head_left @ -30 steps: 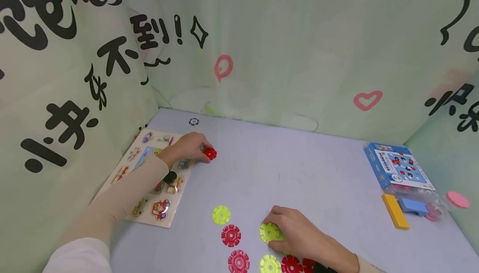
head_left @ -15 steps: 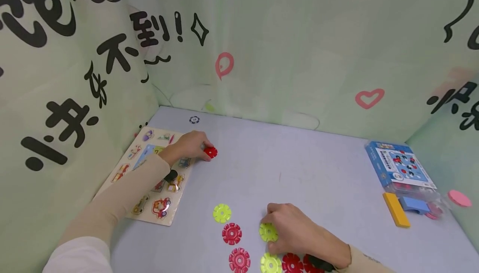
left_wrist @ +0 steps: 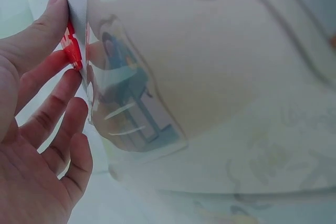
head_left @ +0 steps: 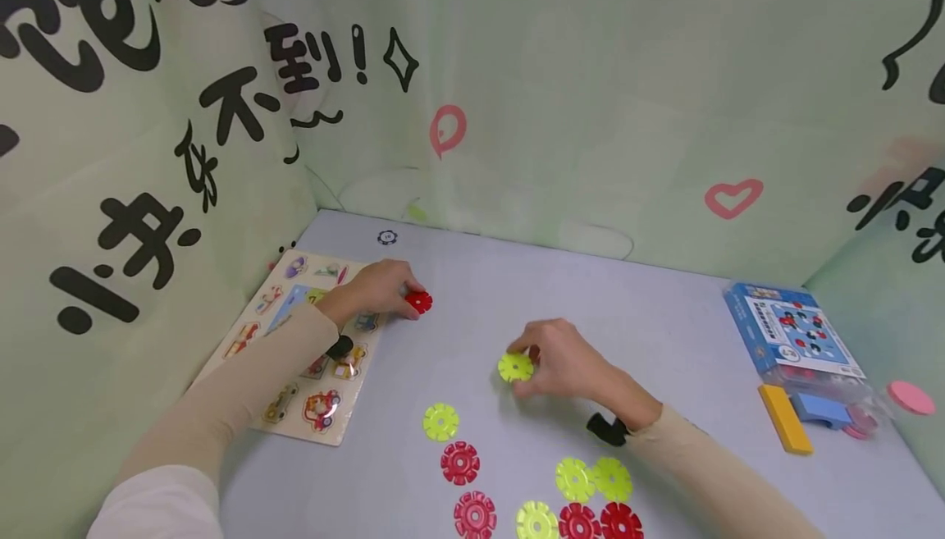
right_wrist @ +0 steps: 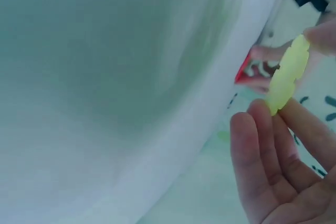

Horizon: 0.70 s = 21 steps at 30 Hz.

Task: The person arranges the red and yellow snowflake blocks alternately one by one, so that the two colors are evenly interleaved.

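Held beside puzzle board (head_left: 299, 424), red notched disc (head_left: 421, 302), narrowly pinched in fingers of left hand (head_left: 375, 287); held over worktop (head_left: 650, 309), yellow-green notched disc (head_left: 513, 372), likewise pinched in right hand (head_left: 567, 361); apparently mid-carry, probably calling for notch alignment.

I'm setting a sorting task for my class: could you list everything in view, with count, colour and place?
Table: 1, pale lilac, beneath everything
Cloth walls: 3 sides, pale green with black writing, around the table
Green discs: 5, yellow-green, four lying nearest the person, one held
Red discs: 5, red, four lying nearest the person, one held
Picture board: 1, cream, left
Box: 1, blue and white, right
Yellow block: 1, orange-yellow, before the box
Blue block: 1, blue, beside it
Pink rounds: at least 2, pink, far right
Round mark: 1, black and white, back left
Sleeves: 2, beige, on both arms
Left hand: 1, by the picture board, pinching a red disc
Right hand: 1, mid-table, pinching a green disc
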### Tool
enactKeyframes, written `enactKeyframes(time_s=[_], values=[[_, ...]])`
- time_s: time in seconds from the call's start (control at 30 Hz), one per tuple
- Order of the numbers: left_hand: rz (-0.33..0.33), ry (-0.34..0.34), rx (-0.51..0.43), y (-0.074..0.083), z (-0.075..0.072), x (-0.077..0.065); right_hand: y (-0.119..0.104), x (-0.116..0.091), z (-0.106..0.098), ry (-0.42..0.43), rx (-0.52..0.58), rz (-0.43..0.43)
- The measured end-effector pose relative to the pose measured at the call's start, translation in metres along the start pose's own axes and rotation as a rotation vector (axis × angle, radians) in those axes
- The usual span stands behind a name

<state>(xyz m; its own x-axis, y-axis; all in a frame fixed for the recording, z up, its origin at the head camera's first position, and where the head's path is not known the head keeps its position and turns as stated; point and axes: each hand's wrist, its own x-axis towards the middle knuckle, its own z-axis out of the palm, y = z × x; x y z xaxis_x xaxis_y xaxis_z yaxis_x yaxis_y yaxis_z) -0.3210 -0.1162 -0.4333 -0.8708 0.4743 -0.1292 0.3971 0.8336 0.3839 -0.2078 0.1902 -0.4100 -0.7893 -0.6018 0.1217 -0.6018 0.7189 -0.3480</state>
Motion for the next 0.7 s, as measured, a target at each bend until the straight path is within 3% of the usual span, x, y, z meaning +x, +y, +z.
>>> enactKeyframes(time_s=[0.17, 0.3, 0.5, 0.7], values=[[0.003, -0.002, 0.033, -0.002, -0.001, 0.002, 0.013, 0.072, 0.011, 0.04, 0.03, 0.006], [0.0, -0.007, 0.032, 0.001, 0.001, 0.004, 0.017, 0.111, 0.026, 0.019, 0.039, 0.016], [0.012, -0.015, 0.037, 0.006, 0.0, 0.006, 0.015, 0.132, 0.036, -0.107, 0.011, 0.03], [-0.021, -0.011, 0.04, 0.003, -0.002, 0.002, 0.012, 0.139, 0.037, -0.14, 0.007, 0.008]])
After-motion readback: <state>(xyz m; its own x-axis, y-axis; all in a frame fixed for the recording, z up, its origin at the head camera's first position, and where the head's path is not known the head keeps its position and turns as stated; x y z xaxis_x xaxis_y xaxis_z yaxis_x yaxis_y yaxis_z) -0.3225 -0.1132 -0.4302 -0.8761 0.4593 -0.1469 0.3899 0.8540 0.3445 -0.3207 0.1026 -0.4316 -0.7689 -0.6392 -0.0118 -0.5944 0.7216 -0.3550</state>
